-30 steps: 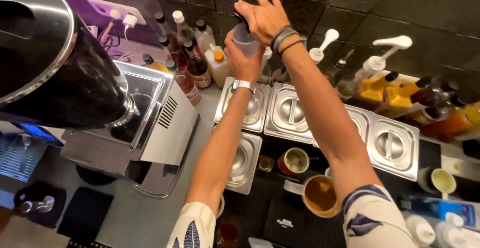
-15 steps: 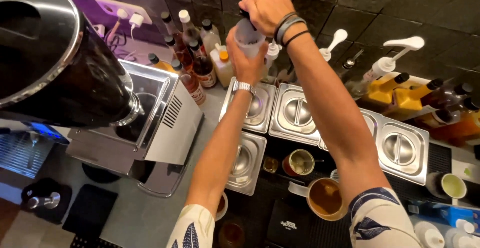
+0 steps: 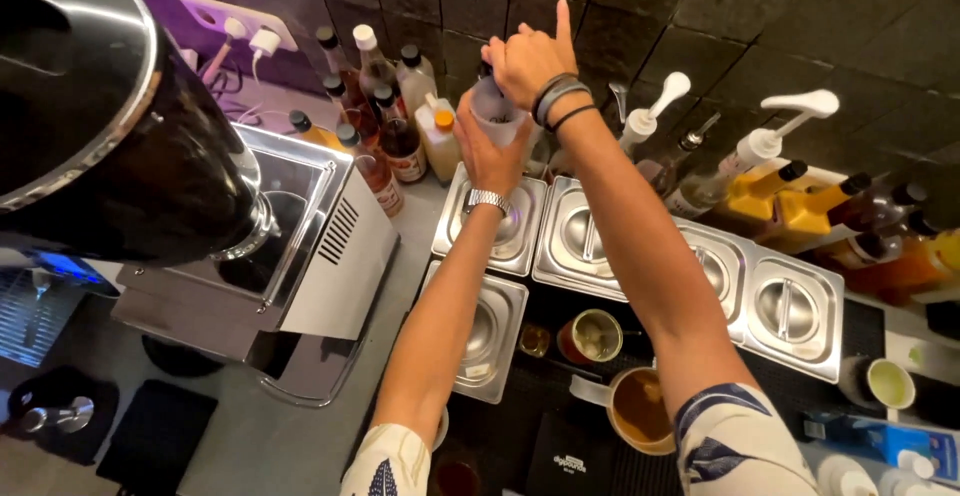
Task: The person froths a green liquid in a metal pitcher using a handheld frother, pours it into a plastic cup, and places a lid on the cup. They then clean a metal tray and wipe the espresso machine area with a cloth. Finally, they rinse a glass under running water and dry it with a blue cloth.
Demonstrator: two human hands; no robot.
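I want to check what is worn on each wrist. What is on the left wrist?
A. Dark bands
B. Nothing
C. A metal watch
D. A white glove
C: a silver metal watch sits on the wrist below the left hand, which holds a small clear cup; the dark bands are on the wrist of the right hand, above the cup.

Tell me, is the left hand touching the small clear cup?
Touching. The head view shows the left hand wrapped around the clear cup, with fingers against its side, while the right hand sits on top.
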